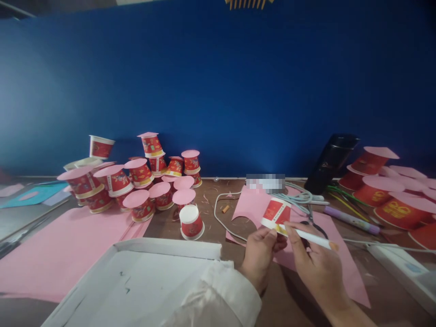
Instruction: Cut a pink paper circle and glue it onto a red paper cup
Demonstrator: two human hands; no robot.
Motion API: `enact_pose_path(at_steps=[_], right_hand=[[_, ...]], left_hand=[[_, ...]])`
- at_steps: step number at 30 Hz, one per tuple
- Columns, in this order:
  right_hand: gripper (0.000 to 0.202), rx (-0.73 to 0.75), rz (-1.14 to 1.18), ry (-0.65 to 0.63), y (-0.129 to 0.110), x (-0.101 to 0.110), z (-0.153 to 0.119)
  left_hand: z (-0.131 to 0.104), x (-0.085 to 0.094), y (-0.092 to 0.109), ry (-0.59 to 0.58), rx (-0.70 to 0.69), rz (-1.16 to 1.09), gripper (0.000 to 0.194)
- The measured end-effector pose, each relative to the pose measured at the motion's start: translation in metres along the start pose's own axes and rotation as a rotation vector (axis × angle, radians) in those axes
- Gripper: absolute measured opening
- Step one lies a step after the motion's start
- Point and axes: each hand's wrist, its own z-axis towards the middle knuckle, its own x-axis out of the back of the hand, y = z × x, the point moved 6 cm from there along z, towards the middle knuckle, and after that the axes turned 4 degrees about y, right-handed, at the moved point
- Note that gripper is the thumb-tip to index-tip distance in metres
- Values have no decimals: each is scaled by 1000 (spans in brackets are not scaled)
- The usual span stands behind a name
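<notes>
My left hand (260,254) is closed on the lower edge of a red-and-white paper cup (276,210), which is tilted above the pink paper. A white pen-like tube (313,237) with an orange end lies in the grip of my right hand (318,261). Its far tip is at the cup's edge, beside a yellow patch; whether it touches cannot be made out. Behind my right fingers, dark-handled scissors (319,228) are partly hidden. Under the cup lies a pink sheet (340,268) with a curved cut-out. To the left, one upside-down cup (191,221) stands with a bare white base.
Several red cups topped with pink paper discs (139,200) are stacked at left; more red cups (405,210) stand at right. Around me are pink sheets (78,245), a white box lid (153,272), a coiled cable (296,197), a black bottle (332,161) and a purple tube (352,220).
</notes>
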Motion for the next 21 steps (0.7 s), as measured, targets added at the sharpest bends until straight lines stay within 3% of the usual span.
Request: enact_pose_path(at_steps=[9, 12, 17, 21], right_hand=[[29, -14, -54, 3, 4, 0, -1], [30, -15, -67, 7, 4, 3, -1], [31, -180, -44, 85, 11, 15, 1], [30, -115, -33, 80, 8, 14, 1]], left_hand=[[-2, -2, 1, 17, 15, 15, 47], [-6, -5, 7, 16, 28, -38, 43], [-13, -5, 16, 86, 87, -205, 35], [-15, -8, 19, 82, 101, -238, 27]])
